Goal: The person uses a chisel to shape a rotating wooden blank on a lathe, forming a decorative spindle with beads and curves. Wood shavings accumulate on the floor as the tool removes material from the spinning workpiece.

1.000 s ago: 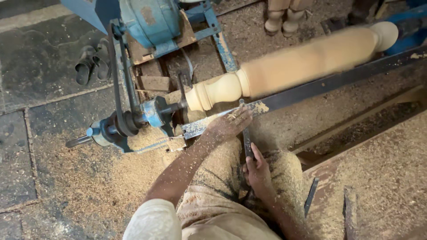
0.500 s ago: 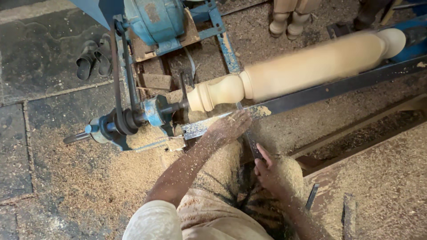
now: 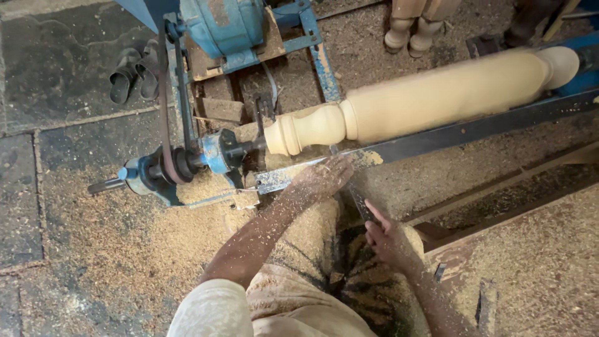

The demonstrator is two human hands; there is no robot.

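— What is held at the lathe?

— A long dark chisel (image 3: 357, 195) is gripped by both hands. The right hand (image 3: 388, 240) is closed about its near end, fingers wrapped together on the handle. The left hand (image 3: 326, 176) is laid over the blade farther along, fingers curled down and pressed on it where it crosses the metal tool rest (image 3: 399, 146).

— And where is the tip?

— It is pointed away from the person, at the pale wooden spindle (image 3: 430, 100) just past the rest. Whether contact is made cannot be told — the tip is hidden under the wood's lower edge.

— How is the spindle mounted?

— It is set lengthwise, running from left up to the far right. Its left end has been shaped into rounded beads and is carried on a blue headstock (image 3: 218, 153); the rest is a plain thick cylinder, blurred.

— What else is seen?

— A dark drive belt (image 3: 167, 93) is stretched from the headstock pulley up to a blue motor (image 3: 228, 25) at the far side. Sawdust (image 3: 118, 231) is heaped on the floor to the left and over the person's lap. Two turned wooden pieces (image 3: 415, 28) are stood far off, right of the motor.
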